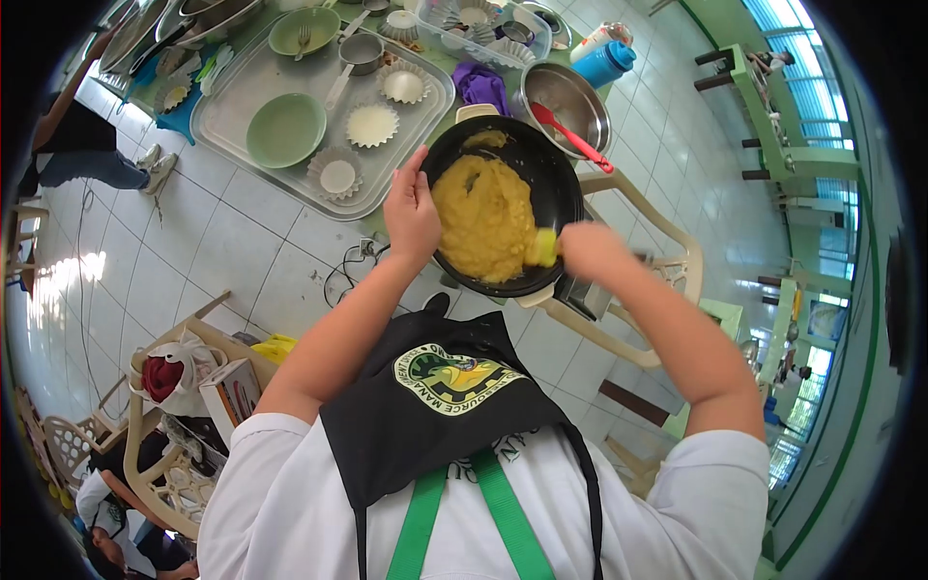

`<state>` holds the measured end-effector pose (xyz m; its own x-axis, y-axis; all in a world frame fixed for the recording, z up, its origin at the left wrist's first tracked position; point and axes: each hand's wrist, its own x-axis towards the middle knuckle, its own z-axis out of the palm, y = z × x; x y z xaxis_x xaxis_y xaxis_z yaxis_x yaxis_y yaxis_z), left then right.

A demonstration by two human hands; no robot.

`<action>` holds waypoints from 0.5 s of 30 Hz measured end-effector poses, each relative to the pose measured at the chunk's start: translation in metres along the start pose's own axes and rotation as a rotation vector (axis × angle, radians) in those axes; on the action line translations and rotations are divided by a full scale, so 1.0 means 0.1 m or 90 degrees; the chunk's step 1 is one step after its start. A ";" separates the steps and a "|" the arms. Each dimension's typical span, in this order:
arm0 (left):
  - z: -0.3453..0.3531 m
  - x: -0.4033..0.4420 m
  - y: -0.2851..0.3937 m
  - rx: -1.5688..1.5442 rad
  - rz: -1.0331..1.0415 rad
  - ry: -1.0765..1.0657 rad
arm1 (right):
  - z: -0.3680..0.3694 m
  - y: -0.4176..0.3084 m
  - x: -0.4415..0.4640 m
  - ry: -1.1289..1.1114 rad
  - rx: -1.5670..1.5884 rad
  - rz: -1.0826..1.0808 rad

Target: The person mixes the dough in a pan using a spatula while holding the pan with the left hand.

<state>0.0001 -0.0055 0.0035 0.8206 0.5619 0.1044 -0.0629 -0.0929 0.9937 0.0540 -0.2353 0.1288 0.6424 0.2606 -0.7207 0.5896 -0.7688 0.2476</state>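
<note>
A black pan [559,193] with cream-coloured handles holds a lumpy yellow mixture [483,217]. My left hand [413,213] lies against the pan's left rim, its fingers pointing up and close together. At the right side of the pan, my right hand [592,253] is closed on a yellow-green spatula [543,247], blurred by motion. The spatula's head touches the right edge of the mixture. Just beyond the pan's upper right rim stands a steel bowl [551,85] with a red spatula [570,135] resting across it.
A metal tray [227,121] carries a green bowl [286,130], fluted moulds and a measuring cup. Behind are a plastic container [425,24], a purple cloth [480,85] and a blue bottle [604,64]. Plastic chairs [691,271] stand right; another person [77,145] is at left.
</note>
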 end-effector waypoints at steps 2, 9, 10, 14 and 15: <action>0.02 0.00 0.01 -0.047 0.006 0.013 | 0.03 -0.38 -0.08 -0.055 0.151 0.025; 0.00 0.02 -0.04 -0.039 0.038 0.010 | -0.22 -0.50 0.37 0.130 0.489 0.094; -0.01 0.01 -0.03 -0.034 0.022 -0.005 | -0.42 -0.50 0.22 0.204 0.457 0.115; -0.03 0.02 -0.03 -0.018 -0.005 -0.024 | -0.24 -0.82 0.20 0.437 0.041 0.100; -0.03 0.03 -0.03 -0.017 -0.003 -0.026 | 0.01 -0.93 0.27 0.411 0.067 0.066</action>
<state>0.0012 -0.0011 0.0009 0.8435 0.5279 0.0990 -0.0741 -0.0681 0.9949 0.0162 -0.1570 0.0853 0.8772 0.4544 -0.1551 0.4787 -0.8532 0.2070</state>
